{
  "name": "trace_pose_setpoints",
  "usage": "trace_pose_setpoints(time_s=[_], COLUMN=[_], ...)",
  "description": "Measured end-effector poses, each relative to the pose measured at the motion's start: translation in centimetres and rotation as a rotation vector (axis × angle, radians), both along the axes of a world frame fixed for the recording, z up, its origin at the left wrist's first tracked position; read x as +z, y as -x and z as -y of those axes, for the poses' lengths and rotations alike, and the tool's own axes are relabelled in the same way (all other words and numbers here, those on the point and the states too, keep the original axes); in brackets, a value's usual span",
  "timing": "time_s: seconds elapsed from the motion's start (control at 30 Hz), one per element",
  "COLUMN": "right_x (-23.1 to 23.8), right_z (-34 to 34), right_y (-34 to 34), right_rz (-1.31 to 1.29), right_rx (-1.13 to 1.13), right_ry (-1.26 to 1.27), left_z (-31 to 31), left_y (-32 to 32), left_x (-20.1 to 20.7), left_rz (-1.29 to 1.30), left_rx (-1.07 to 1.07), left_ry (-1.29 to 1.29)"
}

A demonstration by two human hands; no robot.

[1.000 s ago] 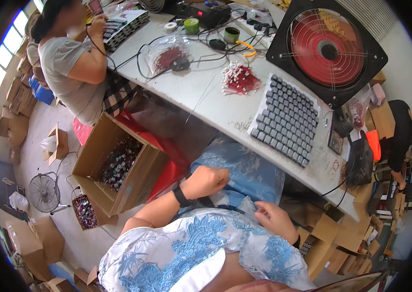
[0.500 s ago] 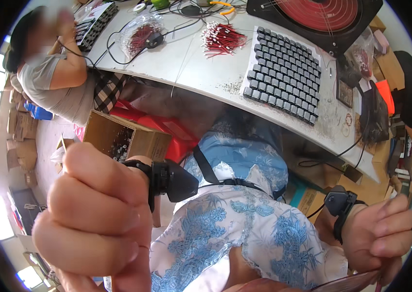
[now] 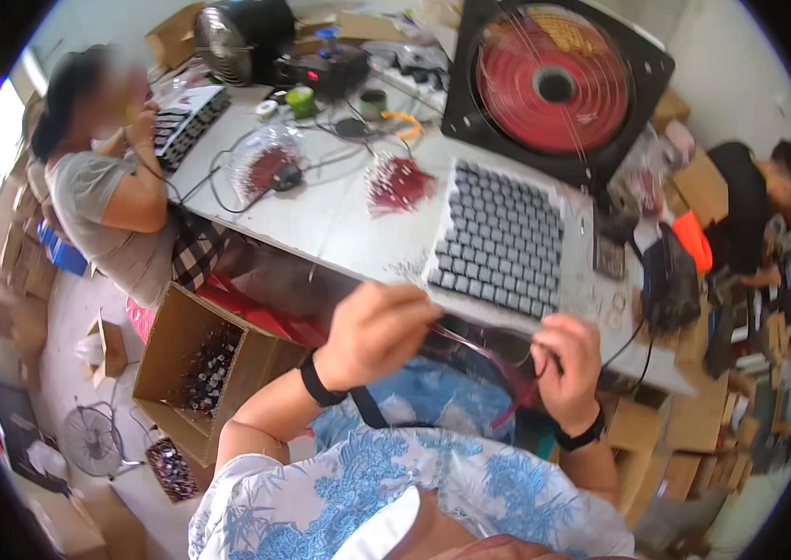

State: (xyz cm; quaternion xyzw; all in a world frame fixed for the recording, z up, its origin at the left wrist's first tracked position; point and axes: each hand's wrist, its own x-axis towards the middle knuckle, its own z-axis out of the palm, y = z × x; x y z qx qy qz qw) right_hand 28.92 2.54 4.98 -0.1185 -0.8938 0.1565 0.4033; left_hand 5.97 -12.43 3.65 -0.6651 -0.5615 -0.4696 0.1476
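Note:
A pair of eyeglasses with a thin pinkish frame, smeared by motion, stretches between my hands in front of my chest. My left hand pinches one end of it. At the other end, my right hand has curled fingers around the frame, and a pinkish arm of the glasses hangs below. Beyond my hands, on the white table, lies a board of small grey square blocks in tight rows. To its left is a bundle of red wires with white ends.
Behind the blocks stands a large black-framed fan with a red face. A bagged wire bundle lies farther left, near a seated person. An open cardboard box with small parts is at my left. Another person is at far right.
Both hands have moved forward from close to me, toward the table's front edge. They have come nearer each other, with the eyeglasses now between them. The view has tilted up.

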Motion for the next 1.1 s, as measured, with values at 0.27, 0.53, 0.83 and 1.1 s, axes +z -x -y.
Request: trace_pose_setpoints(time_s=[0.27, 0.53, 0.83, 1.1], right_x=[-0.1, -0.4, 2.0, 12.0], right_z=[0.9, 1.4, 1.2, 1.9], right_y=[2.0, 3.1, 2.0, 5.5], right_rz=[0.31, 0.381, 0.237, 0.014], right_rx=[0.074, 0.218, 0.111, 0.462], right_ry=[-0.486, -0.629, -0.327, -0.109], left_z=[2.8, 2.6, 0.9, -9.2], left_y=[-0.4, -0.1, 5.3, 14.0], left_x=[2.4, 1.7, 1.4, -0.3], left_rz=[-0.017, 0.41, -0.321, -0.529], left_rx=[-0.225, -0.516, 0.195, 0.548], left_ry=[0.455, 0.899, 0.515, 0.641])
